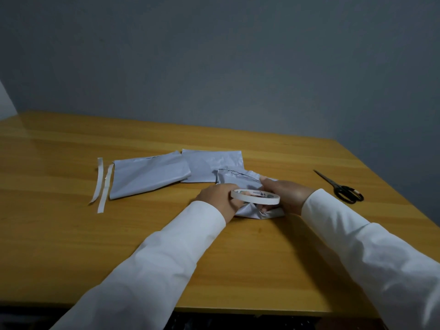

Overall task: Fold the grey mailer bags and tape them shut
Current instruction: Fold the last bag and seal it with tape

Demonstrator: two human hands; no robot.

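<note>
A person in white sleeves works at a wooden table point(71, 234) against a grey wall. Just below the centre of the frame, both hands hold a thin roll of white tape point(255, 196), lying nearly flat with its ring running left to right. Small printing runs along the roll's inner core, too blurred to read. The left hand point(217, 198) grips the roll's left edge with curled fingers. The right hand point(287, 195) curls around the right side, though whether it grips the roll or the bag beneath is hard to tell.

Under the hands sits a crumpled grey mailer bag point(240, 181), its creased body reaching toward the upper centre. Two more grey mailer bags lie flat behind it: one point(148, 175) left of centre, long axis tilted up to the right, and one point(214, 165) overlapping it at centre. Two white paper strips point(101, 184) lie at the left, running near to far. Black-handled scissors point(340, 186) lie at the right, blades pointing to the upper left.
</note>
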